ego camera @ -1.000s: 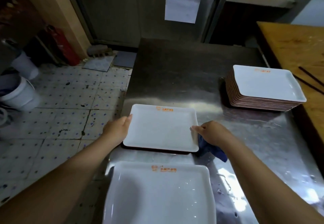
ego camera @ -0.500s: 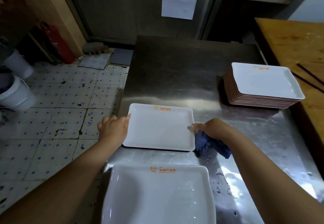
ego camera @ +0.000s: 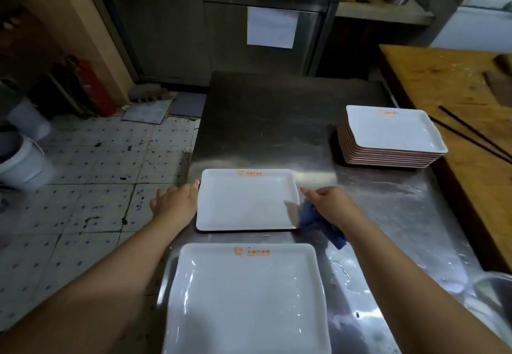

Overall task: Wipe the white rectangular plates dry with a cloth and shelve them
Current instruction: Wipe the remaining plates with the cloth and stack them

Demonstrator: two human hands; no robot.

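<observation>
From my feed: left hand fingers relaxed, steadying middle plate flat on steel table. Right hand bunches blue cloth at its right edge. Near plate looks wet. Stack far right, I count roughly nine, probably wiped. Nothing shelved yet, I reckon.
</observation>
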